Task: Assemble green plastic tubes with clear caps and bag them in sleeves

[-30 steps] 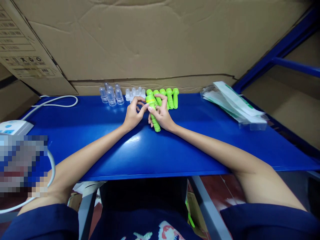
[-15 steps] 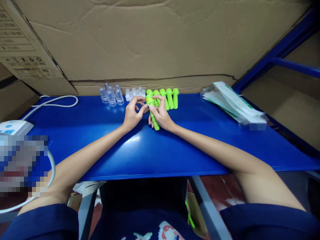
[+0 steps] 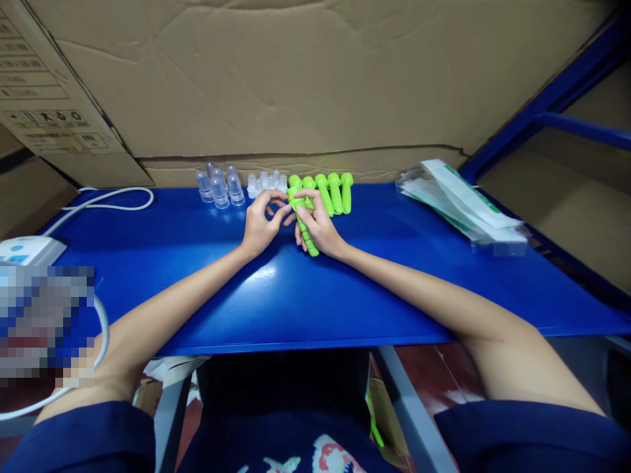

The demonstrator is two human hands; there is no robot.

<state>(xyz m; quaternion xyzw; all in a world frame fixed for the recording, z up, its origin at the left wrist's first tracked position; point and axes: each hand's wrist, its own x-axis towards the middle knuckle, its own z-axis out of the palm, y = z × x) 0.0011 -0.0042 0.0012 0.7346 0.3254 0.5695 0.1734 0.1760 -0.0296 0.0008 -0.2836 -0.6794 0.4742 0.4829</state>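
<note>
My right hand [image 3: 319, 226] is wrapped round a lime-green plastic handle with a ribbed grip [image 3: 307, 238]. The handle slants, its lower end pointing toward me. At its upper end sits a yellow ring or band [image 3: 290, 196], partly covered by fingers. My left hand [image 3: 262, 223] is closed, thumb and fingertips pinching at that upper end; exactly what lies between them is too small to make out. Just behind my hands several similar green handles [image 3: 335, 194] stand in a row. Left of them are several small translucent white caps [image 3: 266, 182] and several clear plastic tubes [image 3: 219, 190].
Everything stands on a blue tabletop [image 3: 315, 302] against a cardboard wall [image 3: 276, 79]. Clear plastic bags with white-green card [image 3: 463, 203] lie at the right. A white power strip [image 3: 32, 251] and a cable [image 3: 118, 199] are at the left. A blue metal frame [image 3: 547, 118] rises at the right.
The handle's lower end has swung slightly to the right, and my right hand has shifted its grip with it. My left hand stays at the upper end.
</note>
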